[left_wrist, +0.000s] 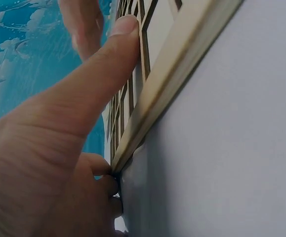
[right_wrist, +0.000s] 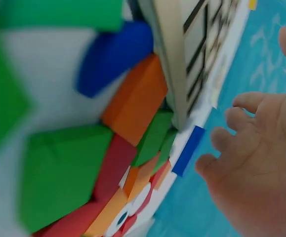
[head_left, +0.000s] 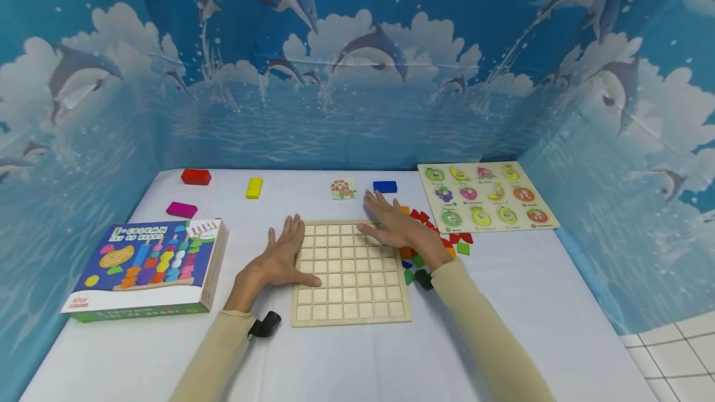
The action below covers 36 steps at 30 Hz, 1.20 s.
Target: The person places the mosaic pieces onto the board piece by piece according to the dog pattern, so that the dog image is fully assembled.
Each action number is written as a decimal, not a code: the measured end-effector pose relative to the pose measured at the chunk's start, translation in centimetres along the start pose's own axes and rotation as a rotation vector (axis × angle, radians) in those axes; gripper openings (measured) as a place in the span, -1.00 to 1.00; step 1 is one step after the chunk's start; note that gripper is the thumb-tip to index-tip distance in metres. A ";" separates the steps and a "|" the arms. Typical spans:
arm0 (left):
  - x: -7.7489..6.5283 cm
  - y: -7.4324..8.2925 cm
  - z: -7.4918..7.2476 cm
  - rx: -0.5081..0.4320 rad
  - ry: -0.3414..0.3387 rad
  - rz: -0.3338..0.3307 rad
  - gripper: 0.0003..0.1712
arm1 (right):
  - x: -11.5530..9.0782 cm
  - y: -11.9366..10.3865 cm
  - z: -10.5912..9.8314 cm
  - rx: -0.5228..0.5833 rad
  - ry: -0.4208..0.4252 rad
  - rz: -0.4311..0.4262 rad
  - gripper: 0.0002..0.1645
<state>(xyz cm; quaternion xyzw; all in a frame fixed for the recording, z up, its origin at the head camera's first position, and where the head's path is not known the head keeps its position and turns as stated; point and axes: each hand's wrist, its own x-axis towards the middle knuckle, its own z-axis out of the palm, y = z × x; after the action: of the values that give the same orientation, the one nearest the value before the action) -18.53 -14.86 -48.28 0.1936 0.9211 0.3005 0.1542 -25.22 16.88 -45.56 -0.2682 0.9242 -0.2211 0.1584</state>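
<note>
A white tablecloth (head_left: pixel 335 365) spreads under both hands; if a sleeve dragged on it, all things could shift. The bead set box (head_left: pixel 145 268) lies to the left of the left fingers, and a wide left elbow could push it. The fruit puzzle board (head_left: pixel 481 197) is to the right of the right fingers; blocks swept toward it could jam against its edge.

The wooden grid board (head_left: pixel 349 293) is between the hands. The left hand (head_left: pixel 281 262) has its thumb on the grid and its other fingers extended along the left edge, gripping nothing that I can see. With only this light hold, I think the board could turn if something pushed its other side.

The right hand (head_left: pixel 393 225) is spread above the far right corner, holding nothing. Near its wrist is a heap of coloured blocks (right_wrist: pixel 115 158), which a lowered wrist could scatter. Left of the right fingertips, a small picture card (head_left: pixel 343 188) could be brushed away. Just beyond them, a careless reach could knock the blue block (head_left: pixel 385 187).
</note>
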 end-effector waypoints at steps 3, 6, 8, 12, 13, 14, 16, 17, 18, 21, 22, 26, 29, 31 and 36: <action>0.2 0.1 0.1 0.003 0.000 -0.010 0.72 | 1.5 0.2 -0.1 -0.018 -0.065 0.005 0.07; 0.4 0.2 0.2 0.014 -0.006 -0.023 0.74 | 2.5 0.6 -0.1 -0.043 -0.118 0.024 0.06; 0.5 0.3 0.2 0.018 -0.008 -0.026 0.75 | 2.8 0.7 -0.1 -0.050 -0.136 0.029 0.03; 0.6 0.3 0.2 0.020 -0.004 -0.025 0.74 | 2.9 0.5 -0.1 -0.081 -0.147 0.038 0.00; 0.6 0.2 0.2 0.021 -0.003 -0.025 0.73 | 2.8 0.4 -0.1 -0.094 -0.148 0.041 0.00; 0.6 0.2 0.1 0.024 -0.003 -0.025 0.73 | 2.6 0.3 -0.1 -0.107 -0.147 0.044 0.00; 0.6 0.2 0.0 0.025 -0.004 -0.027 0.73 | 2.2 0.0 0.0 -0.135 -0.144 0.043 -0.01; 0.7 0.2 0.0 0.025 -0.005 -0.028 0.73 | 2.0 -0.2 0.0 -0.147 -0.139 0.042 -0.02; 0.7 0.2 0.0 0.026 -0.006 -0.029 0.73 | 1.9 -0.3 0.0 -0.158 -0.134 0.039 -0.02; 0.8 0.1 -0.1 0.014 -0.006 -0.024 0.75 | 1.3 -0.6 0.1 -0.190 -0.121 0.028 -0.06; 0.8 0.1 -0.1 0.006 -0.003 -0.018 0.76 | 1.1 -0.7 0.1 -0.201 -0.121 0.029 -0.06; 1.2 -0.5 0.4 -0.002 0.011 -0.004 0.83 | 0.5 -1.1 0.0 -0.231 -0.136 0.028 -0.10; 1.6 -1.4 0.9 0.017 0.024 -0.003 0.86 | 0.1 -1.4 0.0 -0.236 -0.139 0.019 -0.14; 1.9 -1.8 1.1 0.017 0.034 -0.002 0.87 | 0.0 -1.5 0.1 -0.234 -0.132 0.009 -0.16; 2.0 -2.2 1.3 0.007 0.045 0.004 0.88 | -0.6 -1.5 0.3 -0.216 -0.102 -0.021 -0.19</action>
<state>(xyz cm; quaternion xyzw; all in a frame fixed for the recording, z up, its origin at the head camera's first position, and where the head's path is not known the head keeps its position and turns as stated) -20.40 -14.98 -51.00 0.1892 0.9250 0.3020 0.1319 -24.01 15.98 -44.98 -0.3042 0.9305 -0.1077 0.1732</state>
